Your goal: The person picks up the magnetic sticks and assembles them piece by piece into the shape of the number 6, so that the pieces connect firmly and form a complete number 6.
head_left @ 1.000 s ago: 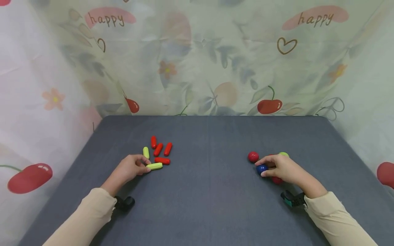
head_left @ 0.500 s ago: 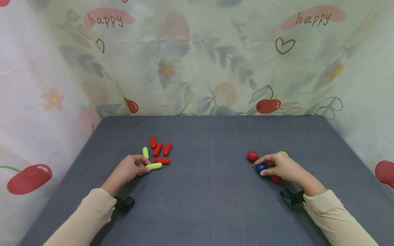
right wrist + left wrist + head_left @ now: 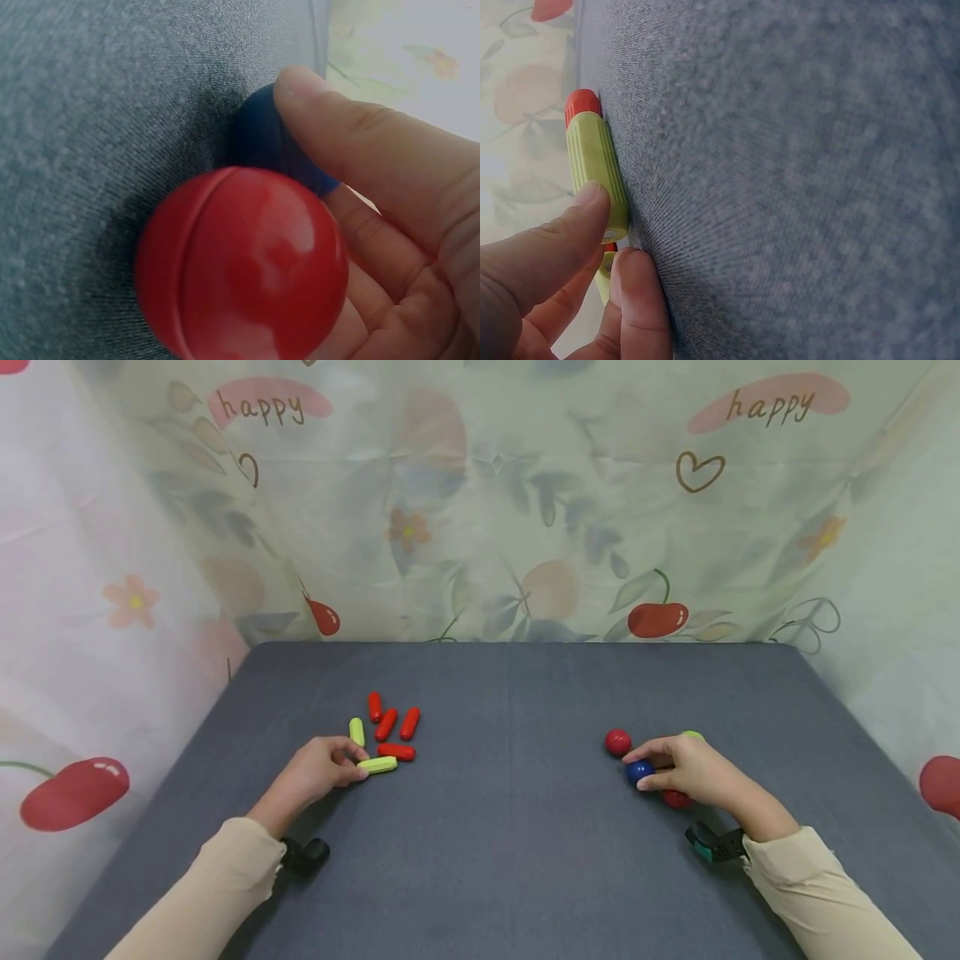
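Observation:
My left hand [image 3: 322,770] pinches the near end of a yellow-green ridged, capsule-shaped piece [image 3: 381,765] lying on the dark cloth. In the left wrist view the thumb presses on this ridged piece [image 3: 594,150], and a red tip shows beyond it. Another yellow-green piece [image 3: 357,732] and several red ones [image 3: 396,751] lie around that hand. On the right, my right hand [image 3: 701,770] holds a blue ball [image 3: 639,772] between thumb and fingers. A red ball [image 3: 247,262] sits close in front of it in the right wrist view, partly hiding the blue ball [image 3: 259,131].
Left of the right hand's fingertips lies a red ball [image 3: 618,742]. Behind that hand a green ball [image 3: 693,735] is mostly hidden, and another red ball [image 3: 677,799] shows below it. Patterned curtains [image 3: 495,510] hang along the back and sides of the dark cloth-covered table [image 3: 510,860].

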Motion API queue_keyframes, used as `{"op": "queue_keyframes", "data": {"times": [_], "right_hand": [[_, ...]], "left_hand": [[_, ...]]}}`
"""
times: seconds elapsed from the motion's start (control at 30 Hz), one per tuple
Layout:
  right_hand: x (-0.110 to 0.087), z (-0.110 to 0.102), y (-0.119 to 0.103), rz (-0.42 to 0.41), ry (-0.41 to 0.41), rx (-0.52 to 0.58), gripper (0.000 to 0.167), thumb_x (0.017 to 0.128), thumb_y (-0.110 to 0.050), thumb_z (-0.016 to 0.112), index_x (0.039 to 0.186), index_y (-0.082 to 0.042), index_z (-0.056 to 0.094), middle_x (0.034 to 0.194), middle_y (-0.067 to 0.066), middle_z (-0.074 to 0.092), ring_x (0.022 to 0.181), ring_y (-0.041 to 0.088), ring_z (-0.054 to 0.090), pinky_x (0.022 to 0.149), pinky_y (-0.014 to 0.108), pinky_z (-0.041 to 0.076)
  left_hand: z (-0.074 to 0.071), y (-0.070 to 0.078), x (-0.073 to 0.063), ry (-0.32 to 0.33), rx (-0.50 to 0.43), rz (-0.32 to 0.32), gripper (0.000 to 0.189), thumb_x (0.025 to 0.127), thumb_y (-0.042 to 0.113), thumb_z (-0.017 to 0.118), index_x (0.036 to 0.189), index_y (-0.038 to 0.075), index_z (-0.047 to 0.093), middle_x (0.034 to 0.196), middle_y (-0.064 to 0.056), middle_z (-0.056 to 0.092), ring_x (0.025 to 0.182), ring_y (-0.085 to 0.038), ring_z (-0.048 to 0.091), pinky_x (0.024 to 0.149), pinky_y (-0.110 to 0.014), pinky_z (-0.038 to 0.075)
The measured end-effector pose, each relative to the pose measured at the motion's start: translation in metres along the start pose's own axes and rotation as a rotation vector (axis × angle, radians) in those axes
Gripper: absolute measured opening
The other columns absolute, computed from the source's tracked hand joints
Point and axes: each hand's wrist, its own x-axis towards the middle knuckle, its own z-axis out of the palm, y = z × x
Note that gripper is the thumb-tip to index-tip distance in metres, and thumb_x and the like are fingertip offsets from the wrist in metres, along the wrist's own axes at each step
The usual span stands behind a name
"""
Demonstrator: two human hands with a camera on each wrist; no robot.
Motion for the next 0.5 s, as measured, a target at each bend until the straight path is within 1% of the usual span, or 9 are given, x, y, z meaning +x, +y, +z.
{"op": "queue_keyframes", "data": {"times": [0.13,0.27,0.37,0.5], "right_hand": [[0.0,0.0,0.0,0.006,-0.002,0.005,0.029,0.082,-0.02,0.078,0.109,-0.012,0.072,0.11,0.009,0.071,0.092,0.012,0.065,0.076,0.021,0.052],[0.001,0.0,0.0,0.008,-0.004,0.0,0.029,0.081,-0.021,0.078,0.109,-0.012,0.073,0.11,0.009,0.071,0.092,0.012,0.064,0.076,0.022,0.052],[0.001,0.0,0.0,0.013,-0.002,-0.002,0.029,0.081,-0.021,0.078,0.109,-0.013,0.073,0.109,0.008,0.072,0.092,0.012,0.065,0.077,0.023,0.052],[0.001,0.001,0.0,0.01,-0.002,0.003,0.029,0.081,-0.021,0.078,0.108,-0.012,0.073,0.109,0.008,0.072,0.091,0.011,0.065,0.077,0.025,0.052]], "left_hand": [[0.0,0.0,-0.001,-0.005,-0.001,0.006,0.022,0.085,0.017,0.075,0.105,0.01,0.068,0.086,-0.007,0.061,0.075,-0.018,0.058,0.063,-0.028,0.045],[-0.001,0.001,-0.003,-0.009,0.022,0.025,0.02,0.084,0.016,0.076,0.101,0.01,0.07,0.083,-0.006,0.061,0.073,-0.018,0.054,0.061,-0.028,0.043],[-0.001,0.004,-0.007,-0.013,0.057,0.058,0.017,0.082,0.015,0.077,0.097,0.01,0.071,0.081,-0.004,0.06,0.071,-0.018,0.052,0.061,-0.028,0.041],[0.001,0.01,-0.016,-0.026,0.115,0.092,0.013,0.081,0.012,0.078,0.091,0.008,0.071,0.079,-0.004,0.061,0.071,-0.016,0.052,0.061,-0.028,0.042]]}}
